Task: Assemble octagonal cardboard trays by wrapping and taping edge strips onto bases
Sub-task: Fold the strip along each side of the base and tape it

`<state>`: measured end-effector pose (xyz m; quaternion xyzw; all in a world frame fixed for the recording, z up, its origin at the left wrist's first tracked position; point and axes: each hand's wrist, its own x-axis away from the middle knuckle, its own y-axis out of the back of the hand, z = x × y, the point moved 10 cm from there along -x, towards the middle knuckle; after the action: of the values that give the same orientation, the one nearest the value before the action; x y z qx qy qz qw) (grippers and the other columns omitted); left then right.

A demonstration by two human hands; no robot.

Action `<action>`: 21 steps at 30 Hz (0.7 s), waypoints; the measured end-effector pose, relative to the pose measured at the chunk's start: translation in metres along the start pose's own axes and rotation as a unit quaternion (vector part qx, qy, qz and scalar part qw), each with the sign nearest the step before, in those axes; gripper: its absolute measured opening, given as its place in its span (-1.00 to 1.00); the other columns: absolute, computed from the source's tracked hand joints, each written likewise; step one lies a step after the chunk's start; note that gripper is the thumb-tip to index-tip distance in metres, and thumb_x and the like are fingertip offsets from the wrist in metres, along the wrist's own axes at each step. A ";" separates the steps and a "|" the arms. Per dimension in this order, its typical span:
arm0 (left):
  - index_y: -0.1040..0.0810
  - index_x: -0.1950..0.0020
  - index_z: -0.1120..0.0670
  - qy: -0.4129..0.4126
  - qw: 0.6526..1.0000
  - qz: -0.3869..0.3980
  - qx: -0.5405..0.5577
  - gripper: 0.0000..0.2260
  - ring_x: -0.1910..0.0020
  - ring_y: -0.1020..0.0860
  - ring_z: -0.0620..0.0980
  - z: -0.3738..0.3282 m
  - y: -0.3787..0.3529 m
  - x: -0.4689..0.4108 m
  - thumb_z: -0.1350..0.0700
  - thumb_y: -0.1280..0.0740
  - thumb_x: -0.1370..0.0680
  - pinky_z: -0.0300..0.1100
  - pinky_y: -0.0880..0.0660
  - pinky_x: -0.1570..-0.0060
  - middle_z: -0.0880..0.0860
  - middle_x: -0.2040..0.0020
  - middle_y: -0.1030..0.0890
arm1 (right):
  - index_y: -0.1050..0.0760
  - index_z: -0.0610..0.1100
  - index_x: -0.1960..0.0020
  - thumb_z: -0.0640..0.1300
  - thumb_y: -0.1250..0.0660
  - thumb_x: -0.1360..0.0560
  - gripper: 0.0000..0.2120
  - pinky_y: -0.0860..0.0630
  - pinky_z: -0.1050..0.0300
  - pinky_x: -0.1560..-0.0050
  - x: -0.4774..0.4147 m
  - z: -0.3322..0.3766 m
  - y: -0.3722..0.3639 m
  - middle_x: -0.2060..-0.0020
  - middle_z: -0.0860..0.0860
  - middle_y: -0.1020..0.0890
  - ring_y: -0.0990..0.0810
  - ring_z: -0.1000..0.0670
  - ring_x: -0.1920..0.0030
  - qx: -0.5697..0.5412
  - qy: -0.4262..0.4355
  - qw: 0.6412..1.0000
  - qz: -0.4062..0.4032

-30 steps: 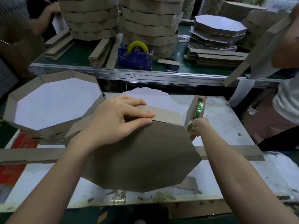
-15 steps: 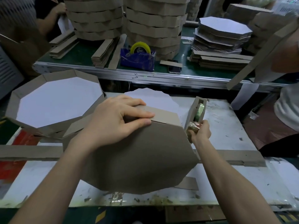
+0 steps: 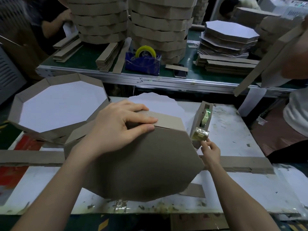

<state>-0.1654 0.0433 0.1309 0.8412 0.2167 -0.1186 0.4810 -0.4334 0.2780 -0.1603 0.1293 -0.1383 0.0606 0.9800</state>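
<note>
An upside-down octagonal cardboard tray [image 3: 141,165] lies tilted on the white worktable [image 3: 233,130], brown base up. My left hand [image 3: 116,129] presses its top edge, holding the wrapped edge strip [image 3: 165,120] against the base where the strip ends meet. My right hand [image 3: 210,150] reaches to the front of a cardboard-cased tape dispenser [image 3: 200,124] just right of the tray and pinches the tape end at its cutter. White base sheets [image 3: 156,102] lie behind the tray.
A finished tray [image 3: 55,104] with a white inside sits at the left. Long cardboard strips [image 3: 241,162] lie across the table. The green bench behind holds tray stacks [image 3: 158,25], base stacks [image 3: 228,37], a blue tape dispenser [image 3: 143,62] and a phone [image 3: 180,72]. Another person stands at right [image 3: 296,114].
My right hand has drawn back and down from the tape roll to the dispenser's front cutter. My left hand keeps pressing the strip; the tray has barely moved.
</note>
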 end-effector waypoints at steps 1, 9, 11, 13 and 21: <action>-0.62 -0.10 -0.30 0.001 1.000 -0.002 0.000 -0.70 -0.16 -0.48 -0.24 0.000 0.001 0.001 -0.29 -0.22 -0.46 -0.07 -0.46 -0.11 -0.24 -0.16 -0.58 | -0.48 -0.26 0.22 -0.19 -0.32 -0.60 -0.76 -0.48 -0.26 -0.32 -0.003 -0.002 0.003 -0.43 -0.02 -0.47 -0.49 -0.17 -0.37 0.014 0.002 1.000 0.004; -0.58 -0.13 -0.31 0.006 1.000 -0.014 0.005 -0.69 -0.20 -0.47 -0.19 0.009 0.008 0.013 -0.28 -0.19 -0.47 0.01 -0.46 -0.13 -0.24 -0.18 -0.55 | -0.60 -0.14 0.12 -0.11 -0.36 -0.59 -0.85 -0.48 0.17 0.23 0.021 0.062 0.013 0.20 -0.08 -0.67 -0.59 -0.04 0.17 0.079 0.124 0.984 -0.101; -0.56 -0.14 -0.32 0.012 1.000 -0.017 0.014 -0.69 -0.20 -0.46 -0.19 0.013 0.011 0.018 -0.29 -0.19 -0.46 0.02 -0.47 -0.14 -0.25 -0.19 -0.53 | -0.64 -0.14 0.04 -0.10 -0.37 -0.58 -0.87 -0.55 0.16 0.17 0.036 0.097 -0.007 0.26 0.05 -0.63 -0.58 0.08 0.20 0.073 0.150 0.984 -0.057; -0.56 -0.14 -0.32 0.017 0.999 -0.026 0.021 -0.70 -0.20 -0.48 -0.18 0.019 0.016 0.023 -0.29 -0.21 -0.46 0.01 -0.47 -0.15 -0.25 -0.19 -0.53 | -0.66 -0.17 -0.02 -0.11 -0.38 -0.58 -0.85 -0.55 0.21 0.21 0.057 0.135 -0.027 0.30 0.06 -0.64 -0.56 0.15 0.30 0.057 0.174 0.983 -0.008; -0.62 -0.12 -0.29 0.043 0.998 -0.048 0.017 -0.76 -0.22 -0.47 -0.19 0.031 0.031 0.050 -0.18 -0.30 -0.49 -0.09 -0.40 -0.20 -0.19 -0.21 -0.59 | -0.66 0.01 -0.05 -0.04 -0.40 -0.56 -0.89 -0.34 0.33 0.50 0.189 0.256 -0.073 0.27 0.03 -0.73 -0.31 0.12 0.52 -0.011 0.243 0.959 0.144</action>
<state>-0.1065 0.0155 0.1182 0.8424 0.2754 -0.1086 0.4503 -0.3069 0.1542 0.1138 0.0784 0.0859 0.2295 0.9663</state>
